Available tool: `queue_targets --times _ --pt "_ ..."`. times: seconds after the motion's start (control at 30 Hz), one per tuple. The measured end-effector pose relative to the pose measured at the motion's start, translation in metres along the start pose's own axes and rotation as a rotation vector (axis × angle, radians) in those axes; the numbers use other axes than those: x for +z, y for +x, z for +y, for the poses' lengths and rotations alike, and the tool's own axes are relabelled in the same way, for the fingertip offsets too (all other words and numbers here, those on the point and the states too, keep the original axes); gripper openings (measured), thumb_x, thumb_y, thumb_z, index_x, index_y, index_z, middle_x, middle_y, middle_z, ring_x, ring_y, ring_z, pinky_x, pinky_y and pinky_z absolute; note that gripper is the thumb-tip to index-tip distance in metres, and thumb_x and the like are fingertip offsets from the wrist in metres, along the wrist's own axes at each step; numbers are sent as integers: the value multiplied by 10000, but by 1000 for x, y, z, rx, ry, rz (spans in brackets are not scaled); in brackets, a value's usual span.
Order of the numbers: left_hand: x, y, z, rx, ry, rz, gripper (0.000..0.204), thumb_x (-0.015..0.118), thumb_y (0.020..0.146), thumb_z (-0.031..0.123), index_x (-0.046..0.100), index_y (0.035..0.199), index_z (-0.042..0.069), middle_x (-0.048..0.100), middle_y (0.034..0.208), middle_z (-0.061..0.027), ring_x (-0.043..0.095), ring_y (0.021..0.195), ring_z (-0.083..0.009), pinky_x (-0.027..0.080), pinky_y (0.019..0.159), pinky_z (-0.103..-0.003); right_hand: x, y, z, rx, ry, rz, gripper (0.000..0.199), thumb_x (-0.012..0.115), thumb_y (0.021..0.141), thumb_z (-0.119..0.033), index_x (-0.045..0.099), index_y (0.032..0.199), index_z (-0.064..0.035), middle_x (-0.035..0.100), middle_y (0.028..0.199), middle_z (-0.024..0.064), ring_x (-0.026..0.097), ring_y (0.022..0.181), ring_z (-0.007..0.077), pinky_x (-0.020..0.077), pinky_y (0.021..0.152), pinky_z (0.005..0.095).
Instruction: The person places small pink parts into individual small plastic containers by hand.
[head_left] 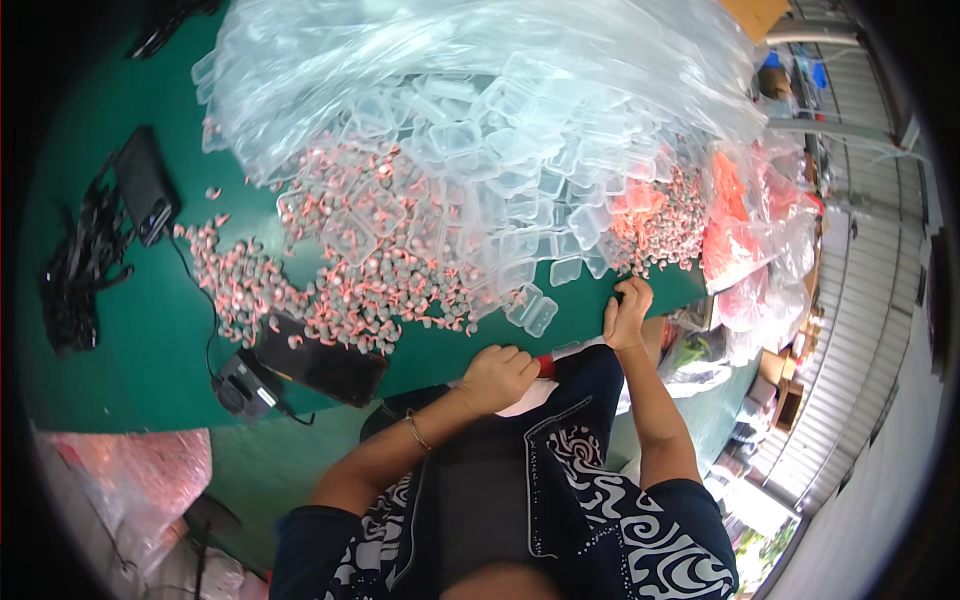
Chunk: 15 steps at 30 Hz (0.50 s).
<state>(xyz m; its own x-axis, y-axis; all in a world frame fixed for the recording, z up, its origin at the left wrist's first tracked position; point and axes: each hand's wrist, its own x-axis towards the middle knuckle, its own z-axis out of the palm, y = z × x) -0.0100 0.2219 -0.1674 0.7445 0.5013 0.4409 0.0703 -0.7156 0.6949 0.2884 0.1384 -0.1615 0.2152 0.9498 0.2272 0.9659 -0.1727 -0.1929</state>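
Note:
At the near edge of the green table, my left hand (499, 379) is closed, knuckles up. A small red thing (545, 366) shows beside its fingers; whatever the fist holds is hidden. My right hand (628, 312) is further right at the table edge, its fingers curled in, and I cannot see what they hold. Between the hands and a little beyond lies a small clear plastic box (539, 315) with its lid folded open. Just past my right hand is a heap of small grey and pink pieces (680, 212) with orange pieces (638, 205) on it.
A big clear plastic bag (480, 45) spills clear boxes (460, 135) over the far middle. More grey-and-pink pieces (350, 290) spread leftward to a black phone (320, 362) and a corded device (245, 385). Black straps (78, 275) and a black case (146, 185) lie left; bagged orange pieces (735, 235) stand right.

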Motion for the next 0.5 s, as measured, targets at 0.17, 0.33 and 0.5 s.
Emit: queue_targets --times 0.17,0.33,0.5 --pt "-4 5 0 -15 19 58 56 647 743 139 594 740 124 458 651 12 516 596 -154 392 539 -312 0 0 0 31 -19 -34 382 589 780 -126 505 1146 -54 462 1165 199 439 1115 401 308 1003 510" --pt "-5 8 0 -21 8 48 77 652 745 132 577 727 133 446 643 8 504 583 -160 376 527 -318 -1 4 -3 30 -1 -47 393 593 771 -132 506 1148 -62 462 1158 195 438 1107 396 309 996 507" --pt "-5 9 0 -21 16 41 82 602 728 146 527 696 139 457 671 3 503 624 -157 385 560 -318 -4 5 -1 31 -20 -46 400 595 764 -128 504 1149 -66 473 1171 197 443 1121 400 315 986 512"
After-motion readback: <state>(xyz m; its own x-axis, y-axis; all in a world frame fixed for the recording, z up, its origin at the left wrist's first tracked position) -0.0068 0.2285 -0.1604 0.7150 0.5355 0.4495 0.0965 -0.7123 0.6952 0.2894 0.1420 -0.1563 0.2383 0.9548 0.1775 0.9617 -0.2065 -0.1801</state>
